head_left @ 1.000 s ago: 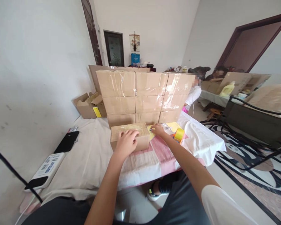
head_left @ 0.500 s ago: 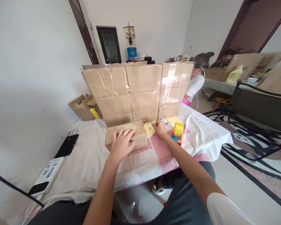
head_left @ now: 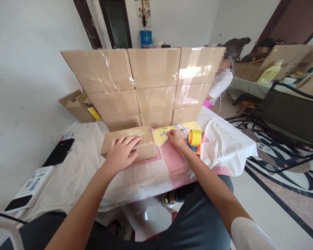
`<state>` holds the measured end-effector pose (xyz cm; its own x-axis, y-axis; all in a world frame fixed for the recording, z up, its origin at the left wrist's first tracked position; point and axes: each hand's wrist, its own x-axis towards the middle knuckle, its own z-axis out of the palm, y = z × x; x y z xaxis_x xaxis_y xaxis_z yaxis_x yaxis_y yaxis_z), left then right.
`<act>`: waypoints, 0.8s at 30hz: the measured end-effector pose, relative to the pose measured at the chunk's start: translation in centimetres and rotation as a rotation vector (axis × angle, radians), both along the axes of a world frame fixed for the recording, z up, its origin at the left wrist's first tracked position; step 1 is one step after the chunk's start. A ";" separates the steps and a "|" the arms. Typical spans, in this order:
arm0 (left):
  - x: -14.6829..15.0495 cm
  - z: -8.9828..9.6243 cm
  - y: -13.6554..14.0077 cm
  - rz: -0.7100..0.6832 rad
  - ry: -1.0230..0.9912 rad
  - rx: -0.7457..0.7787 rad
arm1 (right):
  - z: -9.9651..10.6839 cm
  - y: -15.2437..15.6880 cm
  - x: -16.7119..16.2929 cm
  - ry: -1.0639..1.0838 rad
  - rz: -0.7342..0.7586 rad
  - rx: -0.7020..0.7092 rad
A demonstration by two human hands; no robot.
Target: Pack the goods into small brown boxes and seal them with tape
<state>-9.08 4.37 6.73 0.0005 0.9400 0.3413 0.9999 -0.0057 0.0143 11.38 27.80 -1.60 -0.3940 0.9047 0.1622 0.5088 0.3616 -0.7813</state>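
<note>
A small cardboard box [head_left: 143,152] with clear tape across its top lies on the cloth-covered table. My left hand [head_left: 123,151] rests on it, fingers stretched over the top and thumb against the front side. To the right, my right hand [head_left: 176,138] has its thumb and fingertips pinched together over a yellow patterned patch [head_left: 159,138]. Whatever is in the pinch is too small to make out. Just beyond the right hand stands a tape dispenser with a yellow roll [head_left: 195,137]. A wall of taped cardboard boxes [head_left: 155,86] rises behind the small box.
An opened carton [head_left: 77,107] stands at the back left. Along the left edge lie a black flat object [head_left: 58,152] and a white packet [head_left: 33,184]. A person in a white top [head_left: 221,85] sits behind the stack. A dark chair [head_left: 294,125] stands on the right.
The view has tilted down and come closer, so the stack looks larger. My left hand stays on the small box, and my right hand stays pinched by the yellow patch.
</note>
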 end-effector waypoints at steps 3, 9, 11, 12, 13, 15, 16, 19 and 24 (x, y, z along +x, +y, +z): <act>-0.2 -0.4 -0.4 -0.026 0.038 0.038 | -0.4 0.0 0.1 0.014 0.002 -0.004; 0.7 -1.2 -2.4 -0.074 0.099 0.134 | -0.7 -0.1 -0.7 0.069 0.020 0.036; 1.0 -1.4 -3.1 -0.092 0.100 0.147 | -0.7 -0.1 -0.8 0.071 0.010 0.057; 1.1 -1.4 -3.4 -0.103 0.092 0.151 | -0.6 -0.2 -0.8 0.064 0.003 0.052; 1.2 -1.5 -3.6 -0.112 0.080 0.156 | -0.6 -0.3 -0.7 0.057 -0.003 0.043; 1.3 -1.5 -4.0 -0.121 0.057 0.166 | -0.6 -0.5 -0.6 0.046 -0.015 0.024; 1.3 -1.5 -4.1 -0.122 0.048 0.170 | -0.6 -0.7 -0.5 0.041 -0.023 0.016; 1.3 -1.5 -4.2 -0.127 0.035 0.174 | -0.3 -1.4 -0.3 0.030 -0.044 0.003; 1.2 -1.6 -4.3 -0.127 0.041 0.194 | 1.0 -2.7 -0.1 0.062 -0.045 -0.007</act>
